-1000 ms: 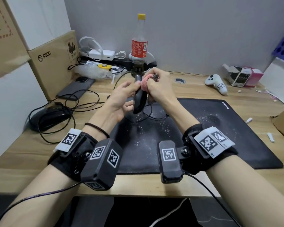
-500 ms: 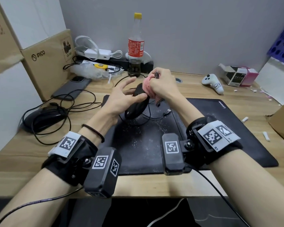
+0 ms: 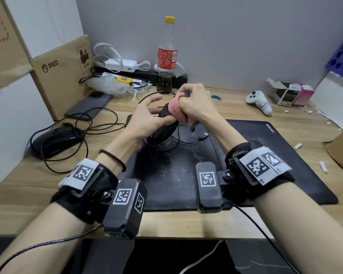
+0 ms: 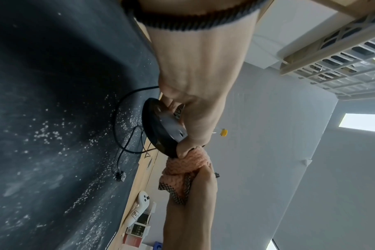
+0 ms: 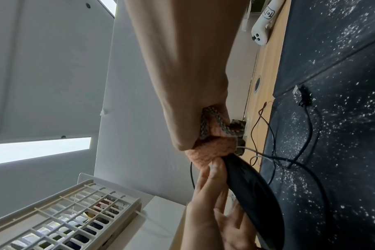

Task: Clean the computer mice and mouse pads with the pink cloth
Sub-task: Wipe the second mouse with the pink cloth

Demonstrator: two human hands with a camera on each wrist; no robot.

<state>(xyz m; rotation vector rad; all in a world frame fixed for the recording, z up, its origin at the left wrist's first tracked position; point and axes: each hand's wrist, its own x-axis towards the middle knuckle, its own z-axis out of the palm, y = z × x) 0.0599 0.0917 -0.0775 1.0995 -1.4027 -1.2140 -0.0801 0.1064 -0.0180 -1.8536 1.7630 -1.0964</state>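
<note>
- The left hand [image 3: 147, 123] holds a black wired mouse [image 3: 162, 128] off the counter [image 3: 246, 99], tilted on edge. The thumb and at least one finger grip it while the other fingers splay out toward 11 o'clock.
- The right hand [image 3: 194, 107] is clenched round the bunched pink cloth [image 3: 178, 107] and presses it against the mouse's far end, at 12 o'clock of the body.
- The mouse hangs above the far-left part of the black mouse pads [image 3: 166, 167], which are speckled with white crumbs.
- Risk: so few fingers carry the mouse that a hard rub from the cloth could twist it loose and drop it onto the pad.
- Risk: its cable [image 3: 176, 143] loops loosely below, with the USB plug [image 3: 203, 137] lying at 4 o'clock of the mouse. A wide stroke could snag the loop and drag the plug through the crumbs.
- Risk: the cloth's checked edge [image 3: 193, 126] dangles toward the pad. If it brushes the crumbs, it may carry grit back onto the mouse.
- The second mouse [image 3: 55, 141] sits at 9 o'clock amid tangled cables and looks untouched, so most of the job likely remains.
</note>
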